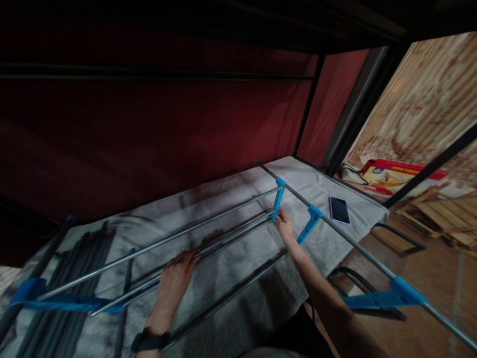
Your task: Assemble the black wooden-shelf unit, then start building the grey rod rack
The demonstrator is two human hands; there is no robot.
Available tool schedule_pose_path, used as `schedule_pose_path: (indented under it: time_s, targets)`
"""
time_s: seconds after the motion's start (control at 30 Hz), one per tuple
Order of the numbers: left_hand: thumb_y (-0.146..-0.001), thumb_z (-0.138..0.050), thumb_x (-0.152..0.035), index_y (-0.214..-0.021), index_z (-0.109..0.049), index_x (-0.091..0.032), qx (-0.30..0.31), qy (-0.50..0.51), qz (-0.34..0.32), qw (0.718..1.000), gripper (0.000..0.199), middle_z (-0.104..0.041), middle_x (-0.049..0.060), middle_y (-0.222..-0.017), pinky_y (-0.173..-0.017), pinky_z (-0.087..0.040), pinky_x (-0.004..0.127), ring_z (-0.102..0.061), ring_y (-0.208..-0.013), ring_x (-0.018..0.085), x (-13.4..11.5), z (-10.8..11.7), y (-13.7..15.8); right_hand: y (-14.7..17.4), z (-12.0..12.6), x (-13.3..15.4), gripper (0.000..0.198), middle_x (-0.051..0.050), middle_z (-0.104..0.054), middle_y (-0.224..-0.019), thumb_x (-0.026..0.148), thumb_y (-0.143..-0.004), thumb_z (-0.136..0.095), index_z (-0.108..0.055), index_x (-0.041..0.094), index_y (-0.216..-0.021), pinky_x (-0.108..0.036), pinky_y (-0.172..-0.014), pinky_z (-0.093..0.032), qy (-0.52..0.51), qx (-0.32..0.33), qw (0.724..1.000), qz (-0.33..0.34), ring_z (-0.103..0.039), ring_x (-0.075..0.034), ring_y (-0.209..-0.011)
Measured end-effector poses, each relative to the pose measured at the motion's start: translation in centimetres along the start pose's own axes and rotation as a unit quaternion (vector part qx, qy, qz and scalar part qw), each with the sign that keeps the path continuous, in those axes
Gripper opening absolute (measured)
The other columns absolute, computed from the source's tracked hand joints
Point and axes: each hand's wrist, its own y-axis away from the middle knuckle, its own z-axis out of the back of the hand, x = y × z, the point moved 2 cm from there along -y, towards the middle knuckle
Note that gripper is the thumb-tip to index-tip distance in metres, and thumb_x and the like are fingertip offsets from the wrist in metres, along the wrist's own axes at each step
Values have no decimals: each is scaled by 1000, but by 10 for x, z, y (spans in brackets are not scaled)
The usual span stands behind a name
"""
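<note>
My left hand (177,271), with a dark band on its wrist, is closed over a thin grey metal tube (233,234) around its middle. The tube's right end meets the lower end of a blue plastic bracket (278,199). At that joint my right hand (285,227) pinches the bracket; its fingertips are partly hidden. The bracket sits on a long grey pole (346,236) carrying more blue brackets (310,223). Another tube (201,224) runs from its upper part to a blue bracket (74,302) at left. The held tube's left end lies near that left bracket.
A bundle of dark tubes (70,278) lies at left on the grey blanket (223,318). A phone (339,210) rests at the right. Black bed-frame posts (311,104) and a red curtain (167,139) stand behind. A red and yellow box (398,176) is on the floor.
</note>
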Motion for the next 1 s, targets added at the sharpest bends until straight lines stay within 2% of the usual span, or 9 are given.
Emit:
schedule_pose_path:
  time_s: [0.2, 0.5, 0.8, 0.9, 1.0]
  targets:
    - [-99, -40, -34, -112, -72, -18, -11, 8, -5, 1000, 37, -76, 11, -103, -82, -55, 35, -73, -91, 25, -4, 1, -1, 3, -3, -4, 49, 1, -72, -111, 7, -66, -60, -68, 26, -111, -37, -113, -38, 16, 30, 999, 28, -62, -19, -110]
    - [-97, -46, -32, -114, -71, -18, 5, 5, 10, 1000, 33, -76, 10, -104, -84, -55, 34, -72, -91, 25, -1, -8, -3, 2, -1, -8, 50, 2, -73, -109, 13, -69, -61, -66, 27, -116, -39, -111, -42, 48, 40, 997, 42, -64, -18, -107]
    - [-99, -42, -34, -113, -71, -18, 17, 21, 20, 999, 36, -76, 11, -104, -80, -54, 34, -72, -89, 25, -2, -5, -4, 1, 0, -11, 51, -1, -73, -113, 16, -67, -62, -65, 27, -116, -36, -106, -47, 64, 37, 996, 49, -65, -18, -110]
    - [-98, -44, -32, -113, -71, -17, 5, 17, 38, 999, 34, -75, 11, -103, -82, -53, 36, -72, -91, 26, -7, -5, -1, 6, 1, -14, 57, -6, -68, -125, 21, -70, -61, -60, 24, -126, -40, -107, -46, 100, 58, 991, 67, -63, -21, -115]
    - [-99, -45, -30, -115, -69, -19, 8, 21, 46, 999, 31, -74, 11, -104, -86, -51, 36, -71, -93, 25, -15, -3, 6, 25, 2, -18, 70, -14, -52, -143, 26, -76, -56, -44, 19, -145, -48, -111, -41, 168, 64, 979, 95, -54, -27, -128]
